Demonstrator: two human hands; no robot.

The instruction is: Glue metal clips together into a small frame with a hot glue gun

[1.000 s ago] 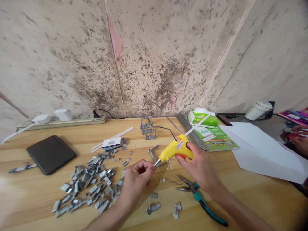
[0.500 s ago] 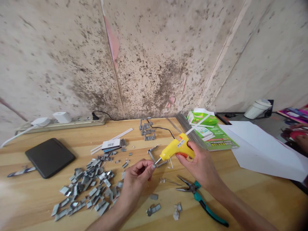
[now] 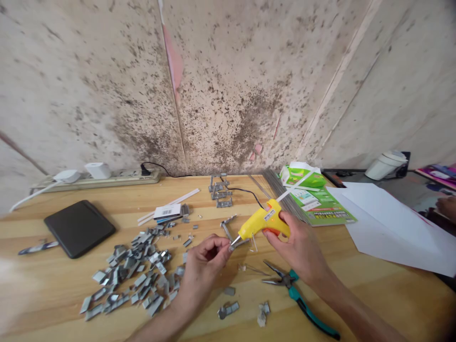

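Observation:
My right hand (image 3: 301, 242) is wrapped around the handle of a yellow hot glue gun (image 3: 261, 221), which has a white glue stick (image 3: 294, 185) poking out of its back. The metal nozzle points down and left at the fingertips of my left hand (image 3: 208, 259). Those fingers pinch a small grey piece (image 3: 232, 247), mostly hidden by the thumb and the nozzle. Just behind the nozzle lies a grey bracket-like part (image 3: 228, 225) on the wooden table. Needle-nose pliers (image 3: 294, 289) with teal handles rest open below my right hand.
A heap of grey metal pieces (image 3: 138, 270) spreads left of my left hand. Joined grey parts (image 3: 221, 190) stand near the wall. A black tablet-like pad (image 3: 80, 228), a power strip (image 3: 117, 178), thin grey rods (image 3: 281, 190), a green tissue pack (image 3: 302, 175) and white paper (image 3: 395, 223) surround the work.
The view has shifted slightly, moving everything a little right in the picture. Both hands keep their grips, with the nozzle still at the left fingertips. A person's hand at the far right has moved.

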